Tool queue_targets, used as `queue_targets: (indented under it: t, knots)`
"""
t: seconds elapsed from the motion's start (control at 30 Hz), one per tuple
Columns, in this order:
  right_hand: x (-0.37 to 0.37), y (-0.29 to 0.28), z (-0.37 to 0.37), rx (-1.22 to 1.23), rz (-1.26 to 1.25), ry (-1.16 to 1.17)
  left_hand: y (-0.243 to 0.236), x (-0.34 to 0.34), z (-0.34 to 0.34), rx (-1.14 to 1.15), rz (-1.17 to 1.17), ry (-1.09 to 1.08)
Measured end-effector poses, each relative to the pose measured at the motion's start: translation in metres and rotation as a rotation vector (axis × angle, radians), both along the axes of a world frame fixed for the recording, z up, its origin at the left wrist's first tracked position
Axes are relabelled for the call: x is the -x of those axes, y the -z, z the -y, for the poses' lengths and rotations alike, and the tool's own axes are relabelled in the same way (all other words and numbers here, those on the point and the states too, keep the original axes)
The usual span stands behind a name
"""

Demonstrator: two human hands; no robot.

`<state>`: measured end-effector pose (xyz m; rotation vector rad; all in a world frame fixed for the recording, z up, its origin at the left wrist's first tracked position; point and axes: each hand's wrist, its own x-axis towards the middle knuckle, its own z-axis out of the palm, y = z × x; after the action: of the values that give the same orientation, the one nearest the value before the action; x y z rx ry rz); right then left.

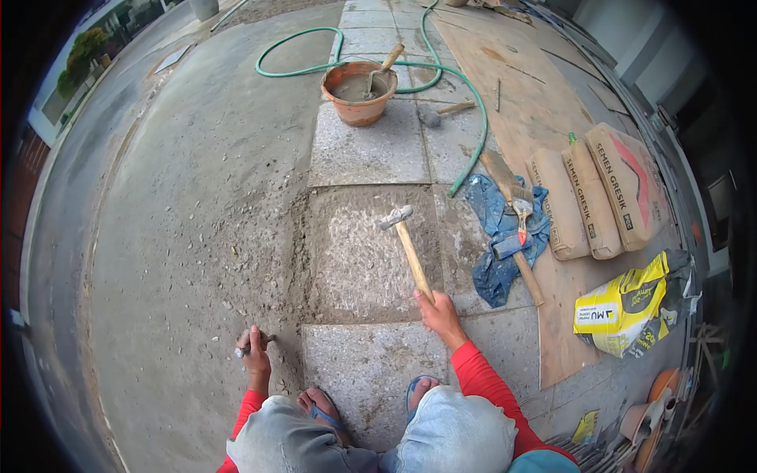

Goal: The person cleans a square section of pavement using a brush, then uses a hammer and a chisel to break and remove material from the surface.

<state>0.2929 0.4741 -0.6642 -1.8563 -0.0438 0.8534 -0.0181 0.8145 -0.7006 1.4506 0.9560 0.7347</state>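
My right hand point(440, 317) is closed round the wooden handle of a hammer point(412, 256). Its metal head is raised over a rough, chipped square recess point(367, 276) in the row of paving slabs. At the left, over the grey concrete, my left hand point(255, 353) grips a short metal chisel point(243, 350), mostly hidden by the fingers. Between my feet and the recess lies a speckled paving slab point(371, 355). Another slab point(367, 150) borders the recess on its far side. Loose rubble point(298, 252) runs along the left edge of the recess.
A bucket of wet mortar point(359, 106) with a trowel point(384, 67) stands ahead. Beyond it loops a green hose point(473, 118). A mallet point(441, 114) lies nearby. To the right are a blue cloth point(493, 276) with a brush, cement sacks point(623, 189), a yellow bag point(623, 307) and plywood point(568, 347).
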Motion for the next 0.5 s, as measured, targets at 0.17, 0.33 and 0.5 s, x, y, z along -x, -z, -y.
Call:
queue_targets:
  t: [0.17, 0.33, 0.5]
  knots:
    - [0.077, -0.038, 0.140, -0.030, 0.024, 0.214, -0.015, -0.028, 0.014, -0.065, -0.298, -0.058]
    - [0.145, -0.043, 0.232, 0.159, 0.027, 0.349, -0.053, -0.068, 0.062, -0.262, -0.515, 0.541]
    - [0.166, -0.032, 0.280, 0.244, -0.023, 0.332, -0.061, -0.086, 0.127, -0.221, -0.568, 1.229]
